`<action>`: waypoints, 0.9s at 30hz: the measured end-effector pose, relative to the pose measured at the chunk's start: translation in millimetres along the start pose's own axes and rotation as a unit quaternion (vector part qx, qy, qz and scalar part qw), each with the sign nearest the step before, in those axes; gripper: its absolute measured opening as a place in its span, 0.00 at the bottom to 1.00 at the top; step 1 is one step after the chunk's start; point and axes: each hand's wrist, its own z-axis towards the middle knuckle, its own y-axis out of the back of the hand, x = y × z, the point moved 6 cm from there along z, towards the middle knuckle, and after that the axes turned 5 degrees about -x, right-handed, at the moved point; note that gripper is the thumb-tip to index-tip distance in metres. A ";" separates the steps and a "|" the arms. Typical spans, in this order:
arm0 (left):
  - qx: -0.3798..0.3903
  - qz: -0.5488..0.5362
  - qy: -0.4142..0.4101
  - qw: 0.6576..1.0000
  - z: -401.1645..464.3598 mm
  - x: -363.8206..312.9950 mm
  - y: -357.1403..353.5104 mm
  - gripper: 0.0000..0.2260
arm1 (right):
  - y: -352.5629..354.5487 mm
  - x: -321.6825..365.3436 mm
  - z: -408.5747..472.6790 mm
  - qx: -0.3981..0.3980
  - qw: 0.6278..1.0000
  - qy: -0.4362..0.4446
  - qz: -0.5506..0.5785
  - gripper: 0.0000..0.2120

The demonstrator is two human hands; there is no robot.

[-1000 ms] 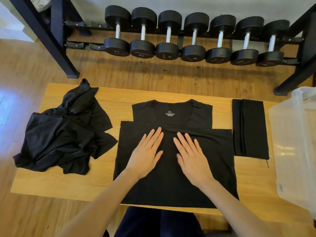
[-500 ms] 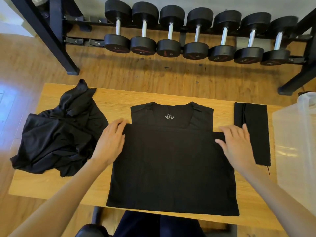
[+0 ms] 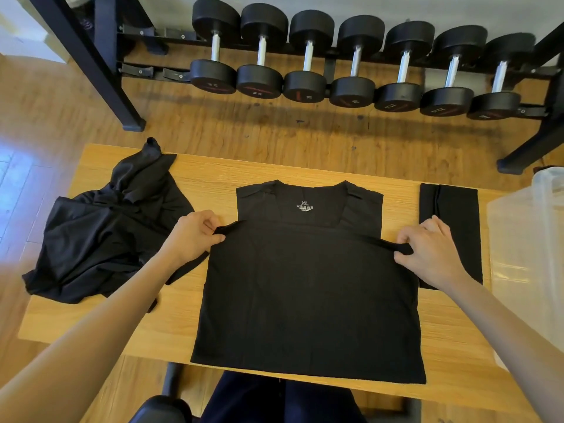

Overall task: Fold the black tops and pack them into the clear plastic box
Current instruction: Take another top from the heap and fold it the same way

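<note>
On the table: I am looking down at a wooden table (image 3: 305, 172) with black clothes lying on it.
Black top: the black top (image 3: 308, 294) is lying flat in the middle of the table, with its neck pointing to 12 o'clock and a white XL mark showing inside the neck. Its bottom part is lying folded up over the chest, and the near edge is hanging a little over the table edge at 6 o'clock.
Left hand: my left hand (image 3: 195, 236) is sitting at 9 o'clock of the top, and its fingers and thumb are pinching the left corner of the folded edge.
Right hand: my right hand (image 3: 430, 248) is sitting at 3 o'clock of the top, and it is pinching the right corner of the same edge, lifting it a bit.
Pile: a messy pile of black tops (image 3: 103, 236) is lying at 9 o'clock, just beside my left hand.
Folded top: a folded top (image 3: 454, 206) is lying at 3 o'clock as a neat strip, partly hiding under my right hand.
Box: the clear plastic box (image 3: 531, 254) is standing at the far 3 o'clock edge, just beside the folded top.
Behind: a dumbbell rack (image 3: 351, 59) is standing on the floor at 12 o'clock.
</note>
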 end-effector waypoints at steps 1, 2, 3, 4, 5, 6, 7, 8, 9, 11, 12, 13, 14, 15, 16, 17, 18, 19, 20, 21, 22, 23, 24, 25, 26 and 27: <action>0.004 -0.040 0.023 0.999 -0.1 5.7 -1.2 0.09 | 0.6 -1.5 -2.6 -0.006 1.000 -0.009 0.015 0.08; 0.004 -0.076 0.046 0.996 -1.0 9.9 -1.3 0.11 | 1.6 -2.9 -5.5 -0.011 1.000 -0.014 0.022 0.09; 0.005 -0.098 0.060 0.993 -2.0 13.5 -0.9 0.12 | 2.9 -4.0 -8.3 -0.018 1.000 -0.016 0.020 0.10; 0.007 -0.109 0.062 0.992 -3.7 15.7 -0.8 0.12 | 3.9 -5.2 -11.0 -0.021 1.000 -0.016 0.011 0.11; 0.011 -0.122 0.061 0.991 -6.3 16.2 -1.4 0.12 | 5.1 -6.5 -13.1 -0.020 1.000 -0.017 0.005 0.12; 0.013 -0.140 0.056 0.988 -10.6 14.2 -0.7 0.12 | 5.8 -8.1 -15.1 -0.019 1.000 -0.021 0.007 0.12; 0.013 -0.165 0.053 0.985 -16.6 10.5 0.9 0.10 | 5.5 -10.3 -17.3 -0.017 0.999 -0.026 0.022 0.12; 0.018 -0.200 0.052 0.978 -22.3 8.2 1.7 0.06 | 5.6 -12.2 -20.2 -0.014 0.998 -0.034 0.058 0.11; 0.028 -0.236 0.050 0.970 -27.9 7.1 2.0 0.01 | 6.6 -14.3 -24.0 -0.010 0.992 -0.050 0.119 0.09; 0.056 -0.296 0.044 0.953 -38.1 6.4 1.9 0.08 | 9.3 -17.6 -33.4 0.004 0.960 -0.094 0.264 0.07; 0.067 -0.314 0.040 0.946 -42.6 5.9 2.1 0.10 | 11.5 -19.2 -38.6 0.005 0.941 -0.112 0.319 0.06; 0.073 -0.322 0.035 0.943 -46.7 5.2 2.9 0.11 | 15.3 -19.8 -44.1 0.000 0.925 -0.125 0.359 0.05; 0.077 -0.330 0.028 0.940 -49.5 5.0 3.6 0.11 | 18.6 -20.6 -49.4 -0.004 0.912 -0.135 0.386 0.05; 0.082 -0.336 0.023 0.938 -52.4 4.6 4.7 0.13 | 21.7 -20.7 -54.4 -0.007 0.902 -0.143 0.408 0.05; 0.091 -0.344 0.020 0.935 -55.1 4.7 6.0 0.18 | 24.2 -20.6 -58.6 -0.010 0.893 -0.147 0.426 0.06; 0.102 -0.354 0.015 0.929 -57.4 5.2 7.8 0.25 | 26.6 -20.8 -62.2 -0.011 0.886 -0.149 0.440 0.06; 0.114 -0.361 0.014 0.925 -58.6 6.2 9.4 0.33 | 28.7 -21.3 -64.7 -0.011 0.880 -0.150 0.450 0.06; 0.127 -0.367 0.013 0.922 -59.0 7.0 11.5 0.37 | 31.9 -21.0 -67.0 -0.010 0.878 -0.150 0.455 0.06; 0.133 -0.374 0.011 0.918 -60.1 5.7 14.8 0.37 | 35.4 -20.8 -68.6 -0.010 0.876 -0.148 0.458 0.05; 0.136 -0.384 0.007 0.913 -60.6 4.5 18.2 0.32 | 39.2 -20.9 -69.7 -0.009 0.875 -0.147 0.462 0.05; 0.136 -0.394 0.008 0.909 -60.9 2.5 22.3 0.25 | 42.7 -20.9 -69.8 -0.008 0.872 -0.144 0.467 0.05; 0.134 -0.401 0.011 0.906 -60.6 0.3 26.6 0.20 | 47.3 -19.9 -69.2 -0.006 0.870 -0.141 0.473 0.05; 0.131 -0.403 0.009 0.906 -59.5 -1.4 30.8 0.18 | 52.3 -18.9 -67.7 -0.005 0.867 -0.138 0.479 0.05; 0.129 -0.404 0.003 0.906 -57.5 -2.9 34.6 0.17 | 57.2 -18.1 -65.5 -0.006 0.862 -0.139 0.487 0.07; 0.127 -0.405 -0.003 0.905 -54.9 -5.0 38.6 0.17 | 62.0 -17.8 -62.2 -0.009 0.855 -0.139 0.499 0.10; 0.124 -0.409 -0.010 0.904 -51.7 -7.2 42.5 0.18 | 66.9 -17.4 -58.5 -0.012 0.847 -0.140 0.512 0.14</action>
